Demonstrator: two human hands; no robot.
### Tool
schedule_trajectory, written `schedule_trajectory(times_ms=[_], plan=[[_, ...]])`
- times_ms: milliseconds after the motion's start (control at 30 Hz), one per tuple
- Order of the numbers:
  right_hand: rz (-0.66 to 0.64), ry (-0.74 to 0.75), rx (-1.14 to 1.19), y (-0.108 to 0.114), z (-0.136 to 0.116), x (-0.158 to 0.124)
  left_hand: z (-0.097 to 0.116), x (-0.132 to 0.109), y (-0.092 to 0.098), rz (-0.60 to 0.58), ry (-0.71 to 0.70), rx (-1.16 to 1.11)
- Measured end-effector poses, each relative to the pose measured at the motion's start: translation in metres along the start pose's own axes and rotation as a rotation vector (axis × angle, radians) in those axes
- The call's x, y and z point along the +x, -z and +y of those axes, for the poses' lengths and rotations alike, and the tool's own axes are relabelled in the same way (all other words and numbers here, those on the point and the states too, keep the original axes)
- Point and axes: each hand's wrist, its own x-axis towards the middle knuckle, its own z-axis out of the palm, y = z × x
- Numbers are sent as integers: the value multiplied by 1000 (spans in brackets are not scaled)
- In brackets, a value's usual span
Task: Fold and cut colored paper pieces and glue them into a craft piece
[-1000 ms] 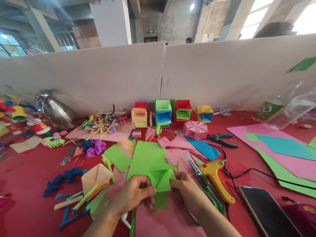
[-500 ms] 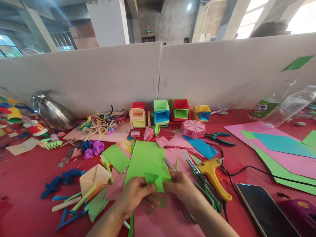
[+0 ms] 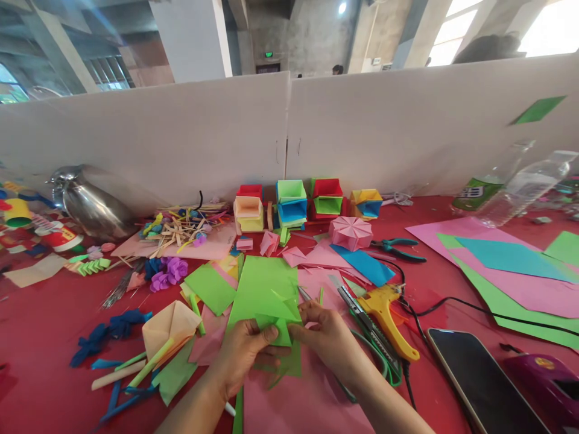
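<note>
My left hand (image 3: 244, 352) and my right hand (image 3: 328, 337) pinch a small folded green paper piece (image 3: 277, 330) between them, just above the red table (image 3: 49, 325). Both hands have their fingers closed on its edges, left thumb on top. A larger green sheet (image 3: 265, 286) lies flat right behind the piece. A pink sheet (image 3: 307, 398) lies under my wrists. A peach paper cone (image 3: 169, 322) sits to the left of my left hand.
A yellow glue gun (image 3: 386, 313) and a utility knife (image 3: 357, 304) lie right of my hands, a phone (image 3: 474, 380) beyond. Coloured paper boxes (image 3: 292, 205) line the white partition (image 3: 362, 132). Pliers (image 3: 398, 247), a steel kettle (image 3: 94, 205), bottles (image 3: 511, 190) and large paper sheets (image 3: 511, 265) surround them.
The folded green piece has been folded smaller and pulled lower toward me. My hands have moved closer together, and the view has drifted slightly right.
</note>
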Motion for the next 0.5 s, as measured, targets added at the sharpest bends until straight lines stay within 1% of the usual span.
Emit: schedule_trajectory(times_ms=[167, 267, 367, 500], plan=[[72, 33, -41, 1, 0, 3, 0, 1, 1, 37, -2, 28], [84, 44, -48, 1, 1, 3, -1, 0, 1, -2, -8, 21], [78, 46, -48, -2, 1, 2, -1, -2, -1, -36, -51, 1], [94, 46, -56, -7, 0, 0, -1, -2, -2, -14, -55, 0]])
